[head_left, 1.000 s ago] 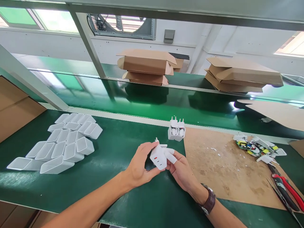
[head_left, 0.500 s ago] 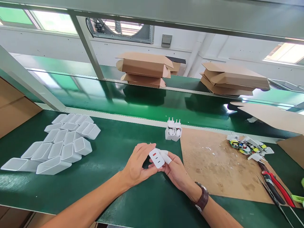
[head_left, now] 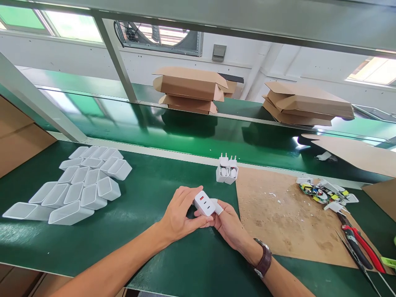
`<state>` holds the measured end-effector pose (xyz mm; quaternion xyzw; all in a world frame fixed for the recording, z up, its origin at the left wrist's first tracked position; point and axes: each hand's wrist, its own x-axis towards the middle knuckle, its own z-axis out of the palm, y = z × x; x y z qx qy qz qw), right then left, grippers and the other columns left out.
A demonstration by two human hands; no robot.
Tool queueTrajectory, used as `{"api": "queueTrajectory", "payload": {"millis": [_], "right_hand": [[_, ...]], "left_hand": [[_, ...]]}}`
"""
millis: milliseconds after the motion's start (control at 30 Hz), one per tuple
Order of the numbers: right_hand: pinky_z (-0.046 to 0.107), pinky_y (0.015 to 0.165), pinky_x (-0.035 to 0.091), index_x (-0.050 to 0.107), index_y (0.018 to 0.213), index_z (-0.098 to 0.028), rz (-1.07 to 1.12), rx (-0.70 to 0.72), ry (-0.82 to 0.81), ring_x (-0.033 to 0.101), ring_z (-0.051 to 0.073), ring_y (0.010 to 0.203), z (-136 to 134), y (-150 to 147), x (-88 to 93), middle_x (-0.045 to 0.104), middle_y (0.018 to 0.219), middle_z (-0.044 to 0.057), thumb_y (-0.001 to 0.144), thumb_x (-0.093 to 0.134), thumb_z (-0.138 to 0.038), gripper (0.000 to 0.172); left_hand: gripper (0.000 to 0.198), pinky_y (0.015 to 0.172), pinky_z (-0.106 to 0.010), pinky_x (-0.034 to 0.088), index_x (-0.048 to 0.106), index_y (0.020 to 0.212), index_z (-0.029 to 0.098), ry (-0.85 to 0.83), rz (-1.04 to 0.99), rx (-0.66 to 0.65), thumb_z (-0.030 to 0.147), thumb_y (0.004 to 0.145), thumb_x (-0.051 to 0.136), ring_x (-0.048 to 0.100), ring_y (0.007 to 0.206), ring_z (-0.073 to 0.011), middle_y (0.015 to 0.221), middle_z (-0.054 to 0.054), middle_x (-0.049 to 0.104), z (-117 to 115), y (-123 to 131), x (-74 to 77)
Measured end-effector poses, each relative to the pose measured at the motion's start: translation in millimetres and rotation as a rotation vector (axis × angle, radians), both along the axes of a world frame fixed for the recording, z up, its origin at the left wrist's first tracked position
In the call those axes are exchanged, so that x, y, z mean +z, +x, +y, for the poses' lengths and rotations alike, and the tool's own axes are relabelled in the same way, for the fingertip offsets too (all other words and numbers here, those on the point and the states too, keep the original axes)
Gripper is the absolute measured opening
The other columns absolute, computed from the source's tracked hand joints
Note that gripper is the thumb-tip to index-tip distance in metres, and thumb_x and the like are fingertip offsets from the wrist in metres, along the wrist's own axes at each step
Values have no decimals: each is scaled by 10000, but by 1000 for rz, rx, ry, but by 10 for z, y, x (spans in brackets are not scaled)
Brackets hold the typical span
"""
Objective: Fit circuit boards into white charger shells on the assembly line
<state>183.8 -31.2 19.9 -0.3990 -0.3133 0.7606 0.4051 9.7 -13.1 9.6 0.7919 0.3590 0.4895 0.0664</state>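
A left hand (head_left: 177, 216) and a right hand (head_left: 230, 227) pinch one white charger (head_left: 204, 202) between their fingers, above the near middle of a green bench (head_left: 151, 181). Open white casings (head_left: 76, 192) stand left; circuit boards (head_left: 320, 194) and pliers (head_left: 368, 249) lie right.

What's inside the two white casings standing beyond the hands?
Each white casing shows a round white piece at its open mouth, with a pronged plug piece rising above. Anything deeper is hidden by the casing walls.
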Motion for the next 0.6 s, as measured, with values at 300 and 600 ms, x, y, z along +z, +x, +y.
{"api": "queueTrajectory", "payload": {"millis": [300,600], "right_hand": [[445,857,611,733,1047,-151,-6,-3,-2,769,270,880,-2,4,-7,792,851,93,780,824,-541,482],[464,906,612,734,1005,-214,-212,-239,209,753,279,937,56,10,-55,792,975,76,728,860,-567,466]], "left_hand": [[633,792,-424,545,485,1425,188,5,22,-8,493,915,701,651,869,-250,1039,-113,729,7,-14,-21],[615,904,-451,542,513,1395,177,-15,46,32,383,867,752,636,1066,-298,1198,-158,668,17,-30,-39]]}}
